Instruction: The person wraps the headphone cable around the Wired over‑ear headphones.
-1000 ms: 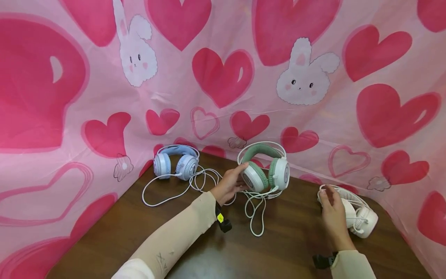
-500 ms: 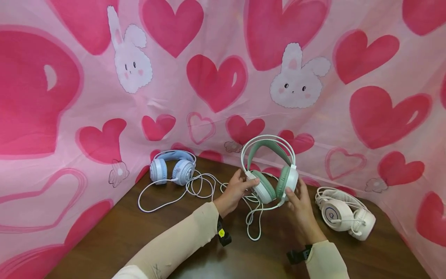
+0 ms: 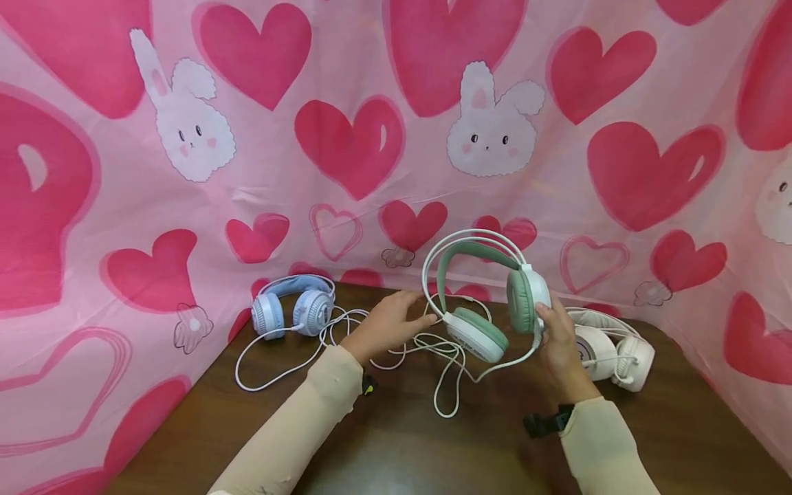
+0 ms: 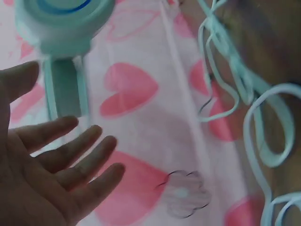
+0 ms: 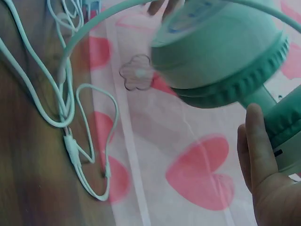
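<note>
In the head view, white headphones with green pads (image 3: 478, 338) are held up over the table, headband arched upward. My right hand (image 3: 562, 347) grips their right ear cup, thumb on its outer side. The right wrist view shows that hand (image 5: 265, 169) around one cup while the other cup (image 5: 211, 61) hangs across the upper part. Beside the left cup is my left hand (image 3: 386, 326), its fingers loosely extended. Seen from the left wrist, this hand (image 4: 61, 174) is spread and holds nothing. The headphones' white cable (image 3: 447, 416) trails down in loops.
Light blue headphones (image 3: 313, 313) sit at the back left, their cable looping across the wooden table (image 3: 421, 454). White headphones (image 3: 635, 361) lie at the right, partly behind my right hand. A pink heart-print cloth (image 3: 346, 151) rises behind the table.
My right hand came from the white headphones to the green-padded pair and took its right cup. My left hand has let go of the left cup. The headphones are higher and spread wider.
</note>
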The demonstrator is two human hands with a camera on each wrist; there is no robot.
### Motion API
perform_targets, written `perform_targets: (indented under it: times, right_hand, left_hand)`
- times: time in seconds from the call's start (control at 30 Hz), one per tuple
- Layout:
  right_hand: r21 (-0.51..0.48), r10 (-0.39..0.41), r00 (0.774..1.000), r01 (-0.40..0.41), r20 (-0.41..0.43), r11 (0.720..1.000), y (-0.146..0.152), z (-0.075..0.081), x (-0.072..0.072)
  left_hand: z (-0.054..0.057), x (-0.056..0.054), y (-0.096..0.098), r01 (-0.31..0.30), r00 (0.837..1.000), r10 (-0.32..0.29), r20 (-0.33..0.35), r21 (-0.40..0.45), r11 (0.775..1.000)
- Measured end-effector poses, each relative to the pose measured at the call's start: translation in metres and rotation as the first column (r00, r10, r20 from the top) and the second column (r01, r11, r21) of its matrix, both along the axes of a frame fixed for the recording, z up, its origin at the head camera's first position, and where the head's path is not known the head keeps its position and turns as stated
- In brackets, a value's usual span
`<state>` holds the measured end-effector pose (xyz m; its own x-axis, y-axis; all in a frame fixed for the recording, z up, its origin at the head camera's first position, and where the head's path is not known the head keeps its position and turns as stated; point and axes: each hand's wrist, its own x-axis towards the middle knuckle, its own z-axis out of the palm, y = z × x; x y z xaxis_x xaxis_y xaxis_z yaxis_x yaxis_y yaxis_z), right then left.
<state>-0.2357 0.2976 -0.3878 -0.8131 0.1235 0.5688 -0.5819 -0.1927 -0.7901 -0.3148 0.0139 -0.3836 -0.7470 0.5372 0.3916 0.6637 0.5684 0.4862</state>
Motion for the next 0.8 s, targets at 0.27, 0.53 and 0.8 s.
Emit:
perform_targets:
  times: [0.27, 0.53, 0.8]
  right_hand:
    - [-0.013, 0.051, 0.999, -0.051, -0.007, 0.999, 0.005, 0.007, 0.002]
    - [0.078, 0.058, 0.995, -0.064, 0.076, 0.995, 0.006, 0.007, 0.003]
    - [0.154, 0.096, 0.984, -0.119, 0.151, 0.981, 0.017, 0.007, 0.007]
  left_hand:
    - [0.022, 0.008, -0.012, -0.011, 0.827, -0.051, -0.560, -0.106, 0.994]
    - [0.024, 0.012, -0.010, 0.039, 0.664, -0.282, -0.692, -0.345, 0.938]
    - [0.009, 0.020, 0.005, -0.018, 0.613, -0.390, -0.688, -0.505, 0.863]
